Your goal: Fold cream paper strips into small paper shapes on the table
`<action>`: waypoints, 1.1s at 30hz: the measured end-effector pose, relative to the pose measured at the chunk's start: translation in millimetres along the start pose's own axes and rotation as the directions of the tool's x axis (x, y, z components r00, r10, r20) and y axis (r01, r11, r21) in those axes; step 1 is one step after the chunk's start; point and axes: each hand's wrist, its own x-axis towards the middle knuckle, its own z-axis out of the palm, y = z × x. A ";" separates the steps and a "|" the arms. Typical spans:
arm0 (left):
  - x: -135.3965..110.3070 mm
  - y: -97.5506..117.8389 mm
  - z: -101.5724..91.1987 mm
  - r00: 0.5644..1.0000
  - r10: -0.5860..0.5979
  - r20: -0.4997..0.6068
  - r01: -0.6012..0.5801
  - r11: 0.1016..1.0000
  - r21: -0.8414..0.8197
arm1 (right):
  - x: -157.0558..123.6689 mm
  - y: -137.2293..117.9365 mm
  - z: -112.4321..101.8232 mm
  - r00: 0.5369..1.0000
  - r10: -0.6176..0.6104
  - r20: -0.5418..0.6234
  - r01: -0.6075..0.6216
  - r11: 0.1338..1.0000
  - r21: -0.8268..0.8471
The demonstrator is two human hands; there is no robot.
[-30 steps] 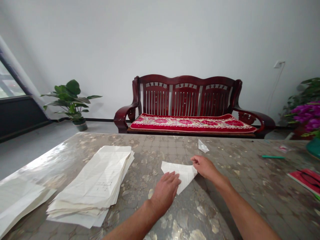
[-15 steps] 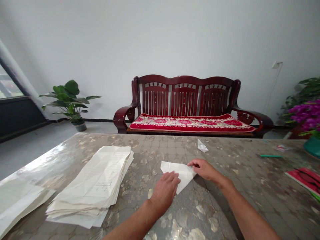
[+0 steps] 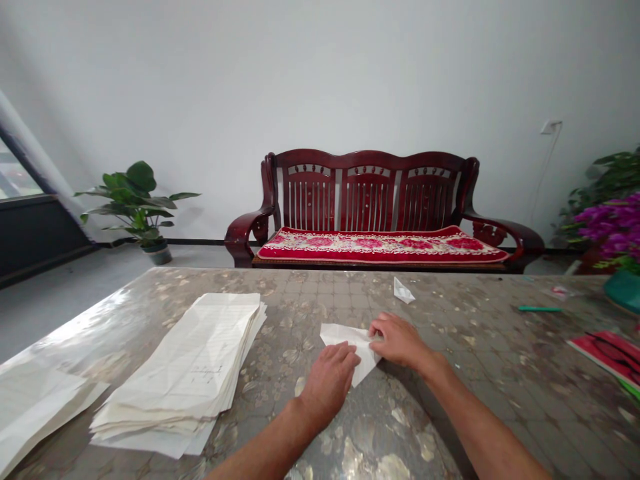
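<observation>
A white folded sheet of paper (image 3: pixel 345 335) lies on the patterned table (image 3: pixel 450 373) in front of me. My left hand (image 3: pixel 327 380) rests flat on its near left part, fingers stretched out. My right hand (image 3: pixel 397 340) covers the sheet's right corner, fingers curled down and pinching the paper's edge. A small folded paper piece (image 3: pixel 403 291) lies farther back on the table, apart from both hands.
A thick stack of lined papers (image 3: pixel 195 367) lies to the left, with more sheets (image 3: pixel 35 407) at the table's left edge. A green pen (image 3: pixel 539 309), a red booklet (image 3: pixel 607 350) and purple flowers (image 3: pixel 613 227) are at the right. A wooden bench (image 3: pixel 370 213) stands behind the table.
My right hand has slid leftward over the sheet, carrying its right corner inward, so less paper shows. My left hand has stayed pressed on the sheet.
</observation>
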 end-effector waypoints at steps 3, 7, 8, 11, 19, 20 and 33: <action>1.2 2.1 -3.8 1.000 -0.010 0.022 0.010 1.000 -0.001 | -1.5 -6.0 3.4 0.998 -0.025 -0.058 0.024 0.999 -0.025; 3.0 2.0 -7.6 0.999 -0.020 0.048 0.021 1.000 -0.012 | -2.0 -9.4 10.9 0.995 -0.075 -0.066 0.072 0.996 -0.057; 3.7 1.3 -8.2 0.998 -0.021 0.051 0.022 1.000 -0.019 | -2.1 -9.7 12.4 0.994 -0.087 -0.064 0.083 0.994 -0.066; 6.0 -2.6 -9.7 0.999 -0.009 0.054 0.012 0.999 -0.052 | -2.9 -9.8 13.7 0.993 -0.108 -0.055 0.103 0.991 -0.082; 9.0 -7.7 -16.3 0.998 -0.030 0.062 0.032 0.999 -0.033 | -14.2 -4.9 13.4 0.974 -0.222 -0.052 0.210 0.962 -0.174; 8.7 -6.6 -17.4 0.998 -0.036 0.044 0.036 0.999 0.000 | -16.3 -4.1 15.3 0.967 -0.247 -0.058 0.232 0.954 -0.187; 20.9 -28.4 -24.8 1.000 -0.004 0.004 0.004 0.993 0.118 | -28.2 -5.3 31.5 0.937 -0.324 -0.131 0.270 0.909 -0.318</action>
